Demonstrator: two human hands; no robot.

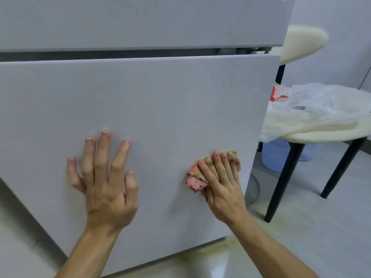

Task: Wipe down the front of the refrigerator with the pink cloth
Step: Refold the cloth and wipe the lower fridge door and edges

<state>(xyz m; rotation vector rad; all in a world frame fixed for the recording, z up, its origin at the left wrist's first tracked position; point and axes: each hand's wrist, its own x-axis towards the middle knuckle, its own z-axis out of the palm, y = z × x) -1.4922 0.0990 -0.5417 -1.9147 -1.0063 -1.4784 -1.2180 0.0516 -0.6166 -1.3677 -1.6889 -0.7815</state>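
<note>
A pale grey refrigerator (160,101) fills most of the view, seen from close up and slightly above. A dark horizontal gap separates its upper door from the lower door, and both of the person's bare hands are on the lower door.

The left hand (106,177) lies flat against the panel with fingers spread apart, holding nothing. To its right, near the door's right edge, the right hand (220,183) presses the pink cloth (195,182) against the surface. Its fingers lie together over the crumpled cloth, which sticks out on the left and above the fingertips and looks stained brownish-green.

Just beside the refrigerator on the right stands a round cream tabletop (313,135) on black legs (281,181), close to the door's edge. A white plastic bag (321,103) lies heaped on it, with a red and white item (278,95) showing at the bag's left. Under it sits a light blue bin (275,155). A second round cream tabletop (303,41) stands higher and further back. The floor (313,233) is pale tile, with a yellowish smear below the door's lower corner.
</note>
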